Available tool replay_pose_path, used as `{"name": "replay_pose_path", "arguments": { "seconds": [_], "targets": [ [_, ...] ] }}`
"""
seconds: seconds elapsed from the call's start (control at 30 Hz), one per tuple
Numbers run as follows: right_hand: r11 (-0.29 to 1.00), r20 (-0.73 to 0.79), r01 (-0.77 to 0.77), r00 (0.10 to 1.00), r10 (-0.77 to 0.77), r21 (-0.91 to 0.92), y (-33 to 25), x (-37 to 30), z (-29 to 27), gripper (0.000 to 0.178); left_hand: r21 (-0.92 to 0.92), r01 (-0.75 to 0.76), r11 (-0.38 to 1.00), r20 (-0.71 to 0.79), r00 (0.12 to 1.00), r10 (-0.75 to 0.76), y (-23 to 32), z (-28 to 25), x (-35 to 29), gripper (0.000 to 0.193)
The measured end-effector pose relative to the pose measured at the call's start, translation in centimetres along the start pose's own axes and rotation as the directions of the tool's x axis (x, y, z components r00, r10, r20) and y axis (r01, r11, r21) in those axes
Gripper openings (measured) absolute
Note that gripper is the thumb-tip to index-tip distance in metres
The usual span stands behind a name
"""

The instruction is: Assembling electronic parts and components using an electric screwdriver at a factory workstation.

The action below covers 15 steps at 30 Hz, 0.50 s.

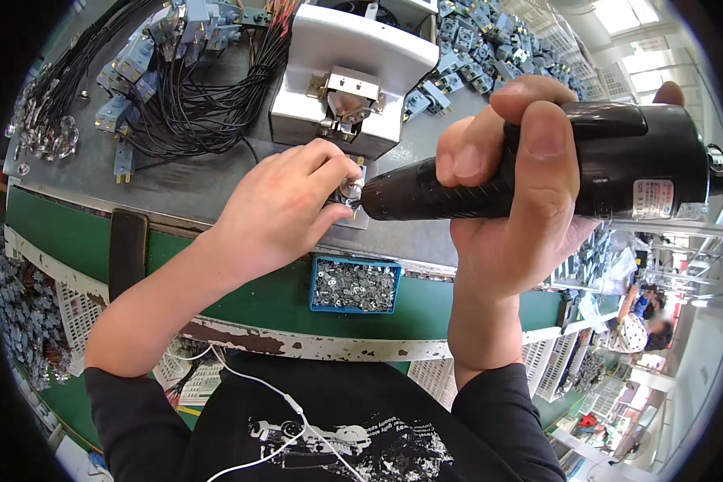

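My right hand (530, 181) wraps round a black electric screwdriver (618, 161), held with its tapered nose pointing left. The nose meets a small part, partly clear or shiny (350, 193), on a metal plate at the worktop's front. My left hand (293, 197) pinches this part between thumb and fingers, which hide most of it. Just behind stands a white fixture (353, 76) with a metal bracket on its face. Close to the front, a blue tray (312, 293) holds many small metal pieces.
Blue-grey plugs (132, 60) with black cables lie at the back left, beside clear bulb-like pieces (56, 136). Another heap of blue-grey plug housings (498, 48) is at the back right. A dark strap-like object (128, 249) crosses the green front ledge. Another person (631, 329) is far right.
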State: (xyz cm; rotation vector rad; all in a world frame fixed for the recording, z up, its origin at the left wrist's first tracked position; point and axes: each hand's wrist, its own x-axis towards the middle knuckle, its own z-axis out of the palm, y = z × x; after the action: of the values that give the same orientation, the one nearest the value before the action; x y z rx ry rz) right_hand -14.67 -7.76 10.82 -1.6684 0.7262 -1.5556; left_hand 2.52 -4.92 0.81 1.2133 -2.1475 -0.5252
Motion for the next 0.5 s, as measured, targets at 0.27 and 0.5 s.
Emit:
{"name": "replay_pose_path", "arguments": {
  "seconds": [0.27,0.5],
  "targets": [
    [0.994,0.051,0.078,0.995,-0.081,0.072,2.4,0.0,-0.4,0.028,0.029,-0.008,1.0,-0.009,1.0,0.008,-0.1,0.2,0.0,0.039],
    [0.978,0.104,-0.054,0.994,0.034,0.199,1.7,0.6,0.7,0.019,0.075,0.05,0.996,0.161,0.985,-0.061,0.0,-0.6,1.2,0.035]
  ]
}}
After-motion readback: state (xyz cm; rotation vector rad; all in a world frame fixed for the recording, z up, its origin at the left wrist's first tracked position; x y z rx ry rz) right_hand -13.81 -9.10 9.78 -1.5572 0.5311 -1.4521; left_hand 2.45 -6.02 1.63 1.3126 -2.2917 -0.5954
